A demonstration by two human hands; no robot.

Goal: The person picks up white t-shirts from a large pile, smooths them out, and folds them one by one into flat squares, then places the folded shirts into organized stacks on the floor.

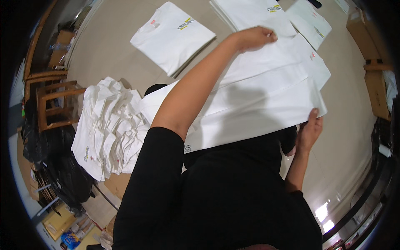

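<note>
A white T-shirt (275,93) lies spread over my lap, partly folded lengthwise, with dark print at its near left corner. My left hand (257,38) reaches across to its far edge, fingers curled closed on the cloth. At the near right corner my right hand (309,131) pinches the shirt's edge between thumb and fingers. Just beyond the left hand sits a stack of folded white T-shirts (254,14) with a printed chest mark. Another folded stack (173,37) lies on the floor to the left of it.
A tall rumpled heap of white T-shirts (110,129) stands at my left, beside a wooden stool (58,104) and black plastic bags (62,175). More folded shirts (310,25) lie at the far right. Cardboard boxes (364,37) line the right side.
</note>
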